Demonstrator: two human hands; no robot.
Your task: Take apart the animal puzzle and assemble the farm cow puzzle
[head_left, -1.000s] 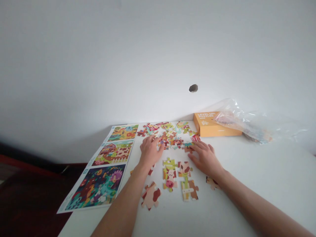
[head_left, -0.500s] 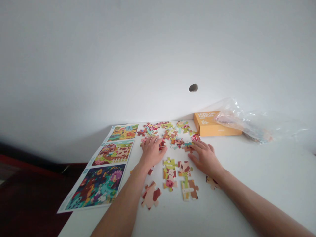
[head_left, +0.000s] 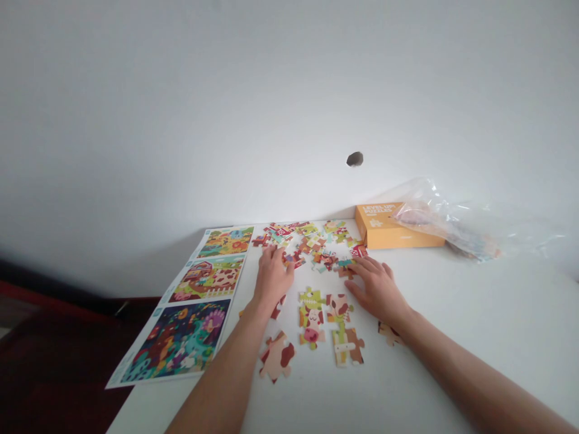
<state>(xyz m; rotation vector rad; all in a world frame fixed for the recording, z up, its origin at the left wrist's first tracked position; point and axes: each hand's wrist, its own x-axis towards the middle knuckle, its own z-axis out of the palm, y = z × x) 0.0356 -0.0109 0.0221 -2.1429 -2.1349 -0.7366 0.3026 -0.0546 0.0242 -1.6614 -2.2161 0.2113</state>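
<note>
My left hand [head_left: 273, 278] rests over the left side of a pile of jigsaw pieces [head_left: 313, 242], its fingers stretched forward and fairly close together. Part of the pieces under it is hidden. My right hand [head_left: 374, 283] lies at the pile's right edge, thumb apart from the fingers, fingertips touching a teal and brown piece [head_left: 346, 266]. Between the hands and nearer to me are a joined cow-face section [head_left: 312, 322], a spotted piece [head_left: 338, 307] and a joined fence section [head_left: 347, 348]. Near my left forearm lies a cream piece with brown spots [head_left: 277, 357].
At the left, a printed sheet [head_left: 187, 301] with 3 pictures overhangs the table edge. An orange puzzle box [head_left: 398, 240] stands by the wall at the right, a clear plastic bag [head_left: 452, 220] draped over it. Another piece [head_left: 389, 333] lies beside my right forearm.
My left hand has shifted slightly left, and its fingers have drawn closer together, uncovering red pieces on its right. My right hand has stayed nearly still.
</note>
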